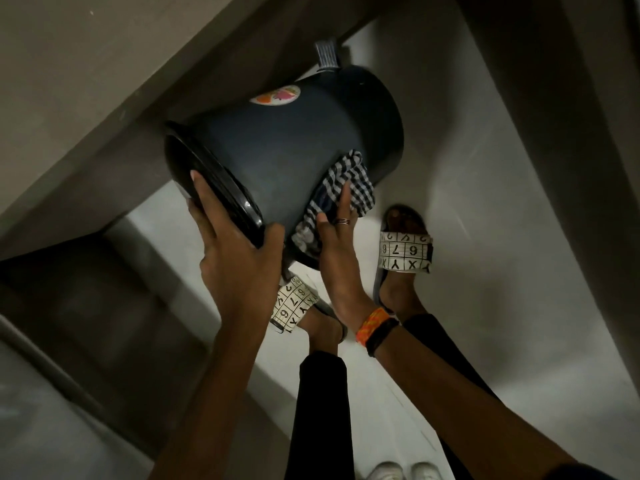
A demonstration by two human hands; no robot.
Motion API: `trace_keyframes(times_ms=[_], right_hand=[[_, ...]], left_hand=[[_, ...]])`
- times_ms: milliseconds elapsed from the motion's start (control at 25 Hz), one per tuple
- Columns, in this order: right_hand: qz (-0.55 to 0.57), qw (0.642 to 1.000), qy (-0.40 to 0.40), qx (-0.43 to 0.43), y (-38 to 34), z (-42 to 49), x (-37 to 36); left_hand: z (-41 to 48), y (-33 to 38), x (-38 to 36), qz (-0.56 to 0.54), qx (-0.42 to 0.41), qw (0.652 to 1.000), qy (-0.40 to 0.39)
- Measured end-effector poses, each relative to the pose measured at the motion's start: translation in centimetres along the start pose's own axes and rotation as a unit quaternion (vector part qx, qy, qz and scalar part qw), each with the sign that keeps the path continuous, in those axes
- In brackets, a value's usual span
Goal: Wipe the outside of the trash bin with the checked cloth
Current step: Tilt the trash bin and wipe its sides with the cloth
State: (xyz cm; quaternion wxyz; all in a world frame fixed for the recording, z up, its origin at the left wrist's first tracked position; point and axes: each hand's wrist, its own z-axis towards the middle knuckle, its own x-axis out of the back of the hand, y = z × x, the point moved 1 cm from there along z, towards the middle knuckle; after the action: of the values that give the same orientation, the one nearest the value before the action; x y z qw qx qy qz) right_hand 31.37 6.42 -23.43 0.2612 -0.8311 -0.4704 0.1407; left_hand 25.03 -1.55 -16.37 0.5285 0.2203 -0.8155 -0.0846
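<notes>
From the head camera, looking down, the left hand (pixel 239 258) is spread wide and clamped around the black lid (pixel 211 188) of the trash bin (pixel 287 147), fingers reaching up across the lid's face toward eleven o'clock and the thumb hooked over the rim at the lid's lower edge, so the hand grips the lid end and holds the bin tipped on its side, off the floor. The right hand (pixel 337 244) lies almost flat, fingers stretched toward twelve o'clock and only slightly curled, pressing the checked cloth (pixel 341 192) against the bin's dark blue wall; it pins the cloth under the palm and fingers more than it pinches it. A ring (pixel 342 221) sits on one finger, and an orange band (pixel 373 323) and a black band (pixel 382 336) circle the wrist. The cloth bunches at the bin's lower right side, spilling out at one o'clock from the fingertips and down under the heel of the hand. The bin lies directly at twelve o'clock from both hands, its lid end at eight o'clock, its base at two o'clock, a round sticker (pixel 275 95) on top. Below, both feet wear printed sandals (pixel 405 251) on the pale floor (pixel 519 271).
</notes>
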Motion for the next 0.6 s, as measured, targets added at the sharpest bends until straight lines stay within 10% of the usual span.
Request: trace_keyframes(times_ms=[600], right_hand=[[-0.073,0.994,0.008,-0.086,3.4,-5.9,1.3]], left_hand=[[-2.8,-0.3,3.3,0.177,0.08,0.979,-0.059]])
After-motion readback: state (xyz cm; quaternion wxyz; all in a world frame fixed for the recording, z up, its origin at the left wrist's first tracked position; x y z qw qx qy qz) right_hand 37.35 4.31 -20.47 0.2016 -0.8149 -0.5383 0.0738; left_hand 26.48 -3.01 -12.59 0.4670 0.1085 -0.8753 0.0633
